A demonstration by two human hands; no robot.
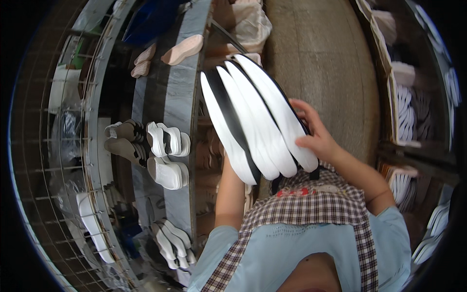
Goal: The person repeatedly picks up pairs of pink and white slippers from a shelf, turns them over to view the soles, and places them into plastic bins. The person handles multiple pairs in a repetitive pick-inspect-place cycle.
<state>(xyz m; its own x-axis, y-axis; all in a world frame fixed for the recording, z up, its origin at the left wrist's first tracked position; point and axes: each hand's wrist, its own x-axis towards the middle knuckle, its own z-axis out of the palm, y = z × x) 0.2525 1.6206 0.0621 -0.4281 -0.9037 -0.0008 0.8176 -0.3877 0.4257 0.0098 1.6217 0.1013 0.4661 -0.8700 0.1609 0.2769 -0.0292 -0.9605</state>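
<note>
A fanned stack of white and black shoe soles (275, 129) is held up in front of my body, with the long curved edges upward. My right hand (315, 131) grips the stack's right side near its close end, thumb on a white sole and fingers at the black outer edge. My left forearm (230, 197) goes up behind the left side of the stack. The soles hide my left hand, so its fingers do not show.
At left, a grey shelf (177, 92) carries white soles (168, 173), pale pink soles (183, 49) and grey-brown shoes (126, 141). Wire mesh (90, 170) stands beyond it. A brown floor (321, 53) runs ahead. Racks on the right hold more soles (404, 114).
</note>
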